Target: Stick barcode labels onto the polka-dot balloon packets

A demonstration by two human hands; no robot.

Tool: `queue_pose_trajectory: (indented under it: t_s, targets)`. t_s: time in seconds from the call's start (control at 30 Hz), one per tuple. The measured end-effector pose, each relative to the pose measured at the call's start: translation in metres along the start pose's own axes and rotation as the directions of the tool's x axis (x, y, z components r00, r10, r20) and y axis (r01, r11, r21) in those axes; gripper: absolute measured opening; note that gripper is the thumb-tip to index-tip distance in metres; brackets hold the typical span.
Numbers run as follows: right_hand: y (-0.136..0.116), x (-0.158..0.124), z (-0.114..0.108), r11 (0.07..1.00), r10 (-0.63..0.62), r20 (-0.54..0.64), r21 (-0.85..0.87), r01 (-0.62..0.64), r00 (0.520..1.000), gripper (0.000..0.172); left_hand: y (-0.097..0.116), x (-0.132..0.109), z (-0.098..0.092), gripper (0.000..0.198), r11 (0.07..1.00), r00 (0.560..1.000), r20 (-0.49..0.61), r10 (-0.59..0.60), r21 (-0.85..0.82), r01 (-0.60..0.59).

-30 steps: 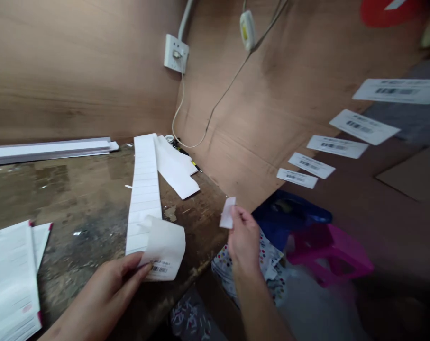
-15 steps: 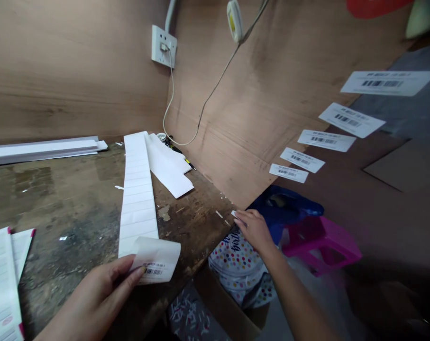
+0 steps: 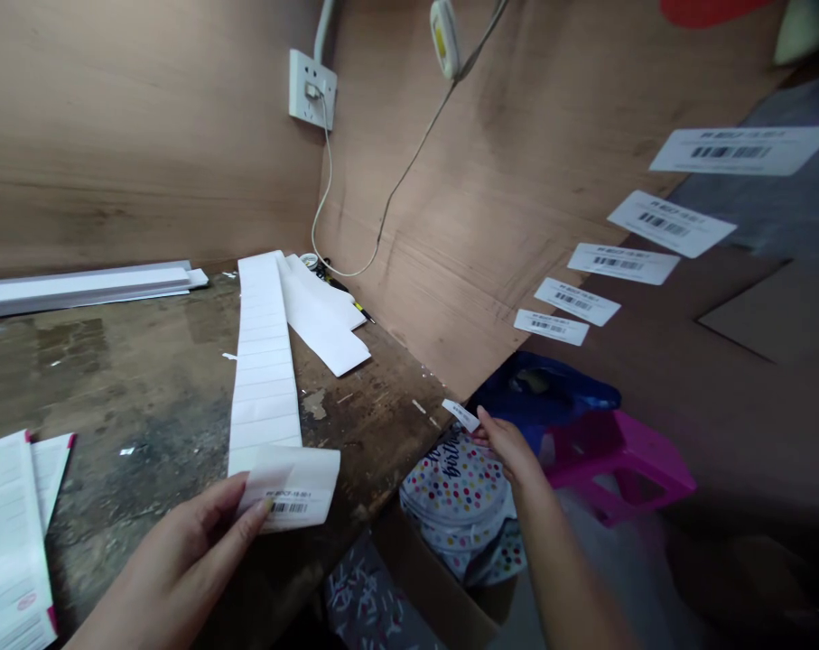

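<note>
Scarred wood topped the desk (image 3: pixel 131 379), stained dark in patches, with plywood walls (image 3: pixel 490 181) rising behind it and a white wall socket (image 3: pixel 312 88) fixed above. Along the desk lay a long white label strip (image 3: pixel 264 361), its curled end pinched in the left hand (image 3: pixel 179 564), a printed barcode showing. The right hand (image 3: pixel 510 451) held 1 small cut label (image 3: pixel 460 415) between its fingers just past the desk edge, above a polka-dot bag (image 3: pixel 456 506). Papers (image 3: pixel 9 542) sat at the left, and white strips (image 3: pixel 77 289) lay against the back wall. 5 barcode labels (image 3: pixel 618 264) ran in a row across a brown board (image 3: pixel 653 307) to the right, beyond a blue bag (image 3: pixel 537 388) and a magenta stool (image 3: pixel 618 460).
</note>
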State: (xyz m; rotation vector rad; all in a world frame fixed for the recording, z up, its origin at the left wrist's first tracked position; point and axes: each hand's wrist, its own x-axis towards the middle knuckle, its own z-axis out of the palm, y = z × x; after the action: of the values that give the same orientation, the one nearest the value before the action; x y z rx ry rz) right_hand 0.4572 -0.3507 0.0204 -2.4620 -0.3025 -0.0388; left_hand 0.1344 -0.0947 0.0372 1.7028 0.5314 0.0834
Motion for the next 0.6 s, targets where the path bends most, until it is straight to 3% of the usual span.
queue_pose_trajectory:
  t_s: [0.07,0.13,0.27,0.37,0.4,0.43,0.5,0.6]
  targets:
    - [0.006,0.0,0.008,0.997,-0.056,0.046,0.052,0.054,0.997,0.033,-0.004,0.003,0.0,0.055,1.0,0.995,-0.104,-0.006,0.014,0.007]
    - [0.003,-0.004,0.009,0.987,-0.138,0.027,0.084,0.135,0.99,0.037,-0.01,0.004,-0.002,0.058,0.99,0.983,-0.184,0.004,0.142,0.023]
    - [-0.026,-0.029,-0.016,0.936,-0.335,-0.103,0.082,0.343,0.937,0.037,-0.022,0.002,-0.011,0.056,0.894,0.958,-0.276,0.08,0.445,0.054]
    - [-0.061,-0.065,-0.043,0.83,-0.545,-0.106,0.074,0.553,0.832,0.018,-0.007,-0.006,-0.016,0.065,0.847,0.827,-0.505,0.247,0.527,0.069]
    - [-0.074,-0.079,-0.049,0.745,-0.659,-0.075,0.069,0.663,0.748,0.015,0.003,-0.009,-0.015,0.062,0.84,0.8,-0.519,0.301,0.542,0.036]
    - [-0.085,-0.092,-0.052,0.66,-0.746,-0.042,0.085,0.746,0.665,0.015,0.016,-0.011,-0.013,0.056,0.839,0.81,-0.48,0.337,0.543,-0.027]
    - [-0.104,-0.114,-0.052,0.51,-0.858,0.012,0.138,0.849,0.514,0.019,0.042,-0.015,-0.007,0.04,0.868,0.889,-0.28,0.362,0.448,-0.212]
    - [-0.122,-0.135,-0.039,0.414,-0.909,0.054,0.212,0.885,0.412,0.022,0.07,-0.014,0.001,0.039,0.919,0.928,-0.039,0.37,0.16,-0.359]
